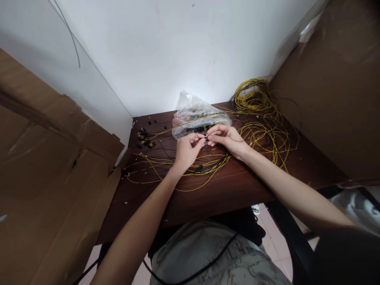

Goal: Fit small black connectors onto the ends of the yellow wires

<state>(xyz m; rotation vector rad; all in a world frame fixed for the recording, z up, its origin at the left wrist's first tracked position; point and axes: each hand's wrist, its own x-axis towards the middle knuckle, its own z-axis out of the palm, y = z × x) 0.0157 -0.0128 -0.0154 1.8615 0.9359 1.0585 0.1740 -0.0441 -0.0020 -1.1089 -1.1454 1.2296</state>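
Observation:
My left hand and my right hand meet fingertip to fingertip above the dark brown table. Between thumb and forefinger, my left hand pinches a thin black wire. A small dark piece at the meeting point of the fingers is too small to name. My right hand is also closed in a pinch, with a dark wire trailing across its back. Right behind the hands lies a clear plastic bag with small black and yellow parts in it. Below them, yellow and black wires lie in loose curves.
A thick coil of yellow wire rests at the back right, with looser loops before it. Small black and yellow connectors are scattered at the left. Cardboard stands on the left, more cardboard on the right, a white wall behind.

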